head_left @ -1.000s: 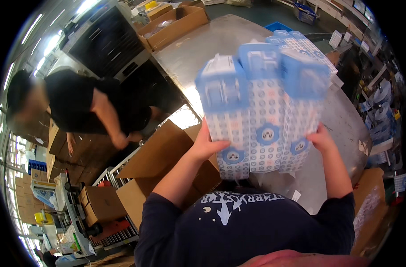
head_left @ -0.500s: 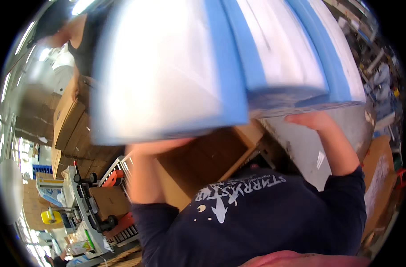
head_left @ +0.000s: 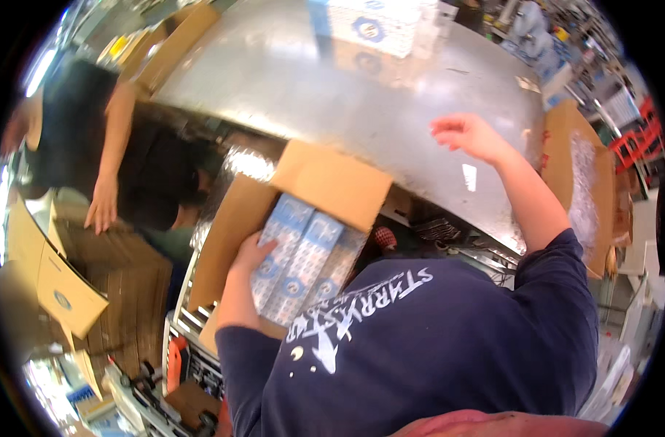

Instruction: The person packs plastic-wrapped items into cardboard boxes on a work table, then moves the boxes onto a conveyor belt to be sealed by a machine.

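Observation:
An open cardboard carton [head_left: 332,182] stands in front of me with its flaps up. Inside it lie several long blue-and-white boxes [head_left: 297,255], side by side. My left hand [head_left: 255,252] rests against the leftmost box, its thumb spread over the box and part of its fingers hard to make out. My right hand [head_left: 469,137] is raised over the metal table [head_left: 376,116], with nothing in it and its fingers stretched out, loosely bent.
More blue-and-white boxes [head_left: 372,29] stand at the table's far side. A co-worker's hand [head_left: 103,204] hangs over stacked flat cardboard [head_left: 124,284] at left. Another carton [head_left: 175,44] sits at the table's far left corner; one with clear wrapping [head_left: 565,182] is at right.
The blue-and-white boxes, held up before me earlier, now lie in the carton. My right hand has come away from them; my left has gone down into the carton with them.

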The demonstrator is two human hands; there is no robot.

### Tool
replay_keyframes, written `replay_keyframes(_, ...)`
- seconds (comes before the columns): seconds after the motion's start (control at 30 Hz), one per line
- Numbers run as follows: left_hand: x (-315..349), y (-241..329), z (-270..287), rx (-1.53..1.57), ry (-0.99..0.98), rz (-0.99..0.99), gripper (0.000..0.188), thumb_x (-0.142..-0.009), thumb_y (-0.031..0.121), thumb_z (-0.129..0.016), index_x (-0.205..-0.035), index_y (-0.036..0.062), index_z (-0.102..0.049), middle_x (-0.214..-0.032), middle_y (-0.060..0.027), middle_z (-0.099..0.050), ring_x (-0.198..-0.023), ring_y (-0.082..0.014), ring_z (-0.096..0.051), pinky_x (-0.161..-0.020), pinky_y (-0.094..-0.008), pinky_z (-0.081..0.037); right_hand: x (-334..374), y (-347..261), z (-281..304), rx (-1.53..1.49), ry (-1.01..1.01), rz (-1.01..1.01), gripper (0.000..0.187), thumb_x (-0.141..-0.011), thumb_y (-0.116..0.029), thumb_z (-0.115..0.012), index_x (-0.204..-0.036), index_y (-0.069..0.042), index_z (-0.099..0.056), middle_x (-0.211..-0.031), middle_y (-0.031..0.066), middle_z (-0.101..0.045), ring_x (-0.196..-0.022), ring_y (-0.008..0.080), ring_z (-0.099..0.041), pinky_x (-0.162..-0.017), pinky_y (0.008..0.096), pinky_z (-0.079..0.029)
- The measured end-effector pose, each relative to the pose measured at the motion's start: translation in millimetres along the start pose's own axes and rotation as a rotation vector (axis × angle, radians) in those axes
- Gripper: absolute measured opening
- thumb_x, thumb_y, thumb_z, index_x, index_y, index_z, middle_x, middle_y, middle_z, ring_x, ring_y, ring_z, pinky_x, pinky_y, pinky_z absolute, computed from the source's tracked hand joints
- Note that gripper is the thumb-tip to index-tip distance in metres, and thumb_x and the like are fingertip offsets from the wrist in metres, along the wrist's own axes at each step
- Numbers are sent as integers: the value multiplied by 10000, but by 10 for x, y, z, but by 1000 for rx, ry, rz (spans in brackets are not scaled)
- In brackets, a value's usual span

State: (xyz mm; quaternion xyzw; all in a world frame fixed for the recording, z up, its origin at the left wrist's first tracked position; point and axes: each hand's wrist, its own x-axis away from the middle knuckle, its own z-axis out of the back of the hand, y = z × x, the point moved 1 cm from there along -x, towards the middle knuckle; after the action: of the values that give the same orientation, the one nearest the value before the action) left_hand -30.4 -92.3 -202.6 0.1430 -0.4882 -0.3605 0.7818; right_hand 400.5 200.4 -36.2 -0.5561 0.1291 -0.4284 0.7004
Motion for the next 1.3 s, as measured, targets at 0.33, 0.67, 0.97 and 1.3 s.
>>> replay_keyframes(0.33, 485, -564, -1230, -923, 22, 159, 843, -796, 222, -597, -1440, 162, -56, -1444, -300, 135, -1313, -537, 73, -935, -721, -206, 2539, 3278, 3270, 445, 1245, -748, 524, -789, -334, -616, -1203, -23, -536, -1169, 161, -582, -1085, 264, -549, -899, 341, -436)
replay_keyframes(0.67, -286, 64, -1129, -551, -359, 161, 703, -789, 261, -625, -1367, 128, -248, -1376, -246, -156, -1257, -445, -183, -930, -564, -309, 1621, 4685, 2994, 123, 1153, -537, 487, -814, -380, -557, -1163, -43, -516, -1089, 233, -579, -1036, 368, -549, -832, 425, -444)
replay_keyframes(0.97, -512, -291, -1043, -497, -412, -25, 601, -783, 296, -650, -1301, 97, -419, -1315, -198, -419, -1206, -362, -415, -926, -422, -401, 1812, 3012, 2996, 427, 725, -625, 322, -781, -144, -570, -1079, -20, -582, -895, 198, -637, -775, 309, -645, -632, 371, -507)
replay_keyframes(1.3, 31, 241, -472, -102, 280, -238, 336, -808, 172, -636, -1068, -33, -582, -953, -147, -651, -878, -199, -618, -781, -319, -485, 2425, 956, 2638, -466, 1011, 229, 288, -836, -122, -623, -1110, -44, -581, -974, 97, -659, -660, 109, -602, -502, 244, -462)
